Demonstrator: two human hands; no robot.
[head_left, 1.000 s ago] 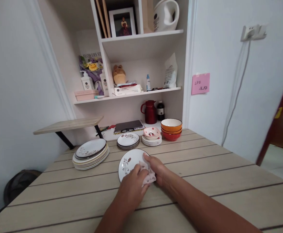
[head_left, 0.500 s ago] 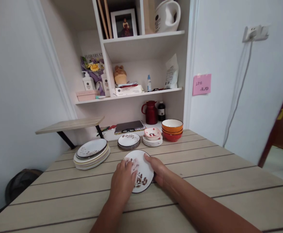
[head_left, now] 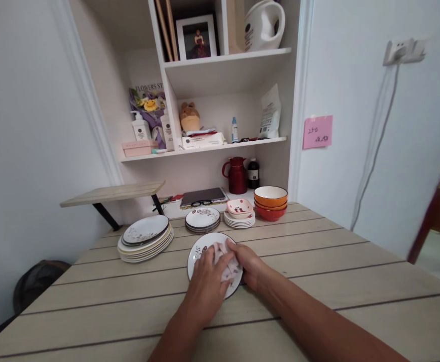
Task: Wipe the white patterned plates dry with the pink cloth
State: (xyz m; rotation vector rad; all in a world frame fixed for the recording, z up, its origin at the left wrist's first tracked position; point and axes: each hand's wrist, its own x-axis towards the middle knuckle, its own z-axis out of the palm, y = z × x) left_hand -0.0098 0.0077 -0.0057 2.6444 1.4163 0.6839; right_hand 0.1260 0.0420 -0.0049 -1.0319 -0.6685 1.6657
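A white plate [head_left: 195, 256] with a dark rim and brown flower print is held tilted toward me just above or on the table, which I cannot tell. My right hand [head_left: 248, 262] grips its right edge, thumb on the face and fingers behind. Pressed against the plate's face, my left hand [head_left: 210, 274] holds a crumpled pale pink cloth [head_left: 228, 264]. Behind the plate stands a stack of matching flowered plates [head_left: 202, 218]. Beside that, a pink square bowl [head_left: 239, 208] rests on several small white plates [head_left: 239, 221].
At the left is a taller stack of large plates [head_left: 145, 237] near a small raised wooden shelf [head_left: 112, 193]. Orange and red bowls [head_left: 270, 203] are stacked at the back right. A red jug [head_left: 237, 176] and a closed laptop [head_left: 203, 196] sit against the shelving behind.
My left hand has slid the cloth rightward across the plate's face, uncovering its left side. My right hand keeps its grip on the edge. The view has shifted slightly.
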